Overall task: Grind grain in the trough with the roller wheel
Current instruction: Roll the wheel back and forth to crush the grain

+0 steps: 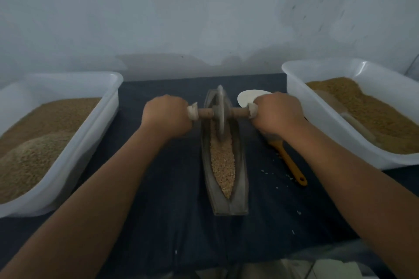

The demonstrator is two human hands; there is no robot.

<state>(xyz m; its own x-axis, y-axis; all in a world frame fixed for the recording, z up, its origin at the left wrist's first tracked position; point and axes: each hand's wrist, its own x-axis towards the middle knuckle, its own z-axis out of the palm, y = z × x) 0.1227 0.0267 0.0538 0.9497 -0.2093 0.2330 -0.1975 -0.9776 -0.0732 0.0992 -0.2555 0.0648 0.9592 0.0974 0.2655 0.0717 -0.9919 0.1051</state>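
Pale, scuffed wall [158, 18] fills the upper half of the frame; below it a dark cloth [172, 176] covers the work surface. At the centre of the frame a narrow, boat-shaped trough [241, 179] runs from the lower middle toward the wall, its channel lined with grain [223, 165]. The wheel [220, 108] stands upright in the far half of the trough, its lower edge down in the grain. A wooden axle [205, 112] runs through it crosswise. The left hand [166, 115] is wrapped in a fist around the axle's end at centre left, the right hand [278, 113] likewise at centre right, both arms stretched forward.

A white tub [90, 124] at the left edge holds a heap of brown grain. A second tub [317, 120] at the right edge holds more, with a flat wooden tool half buried in it (what kind, I cannot tell). A spatula [292, 165] with an orange handle lies on the cloth just right of the trough, partly under the right hand. A few stray grains are scattered near it.
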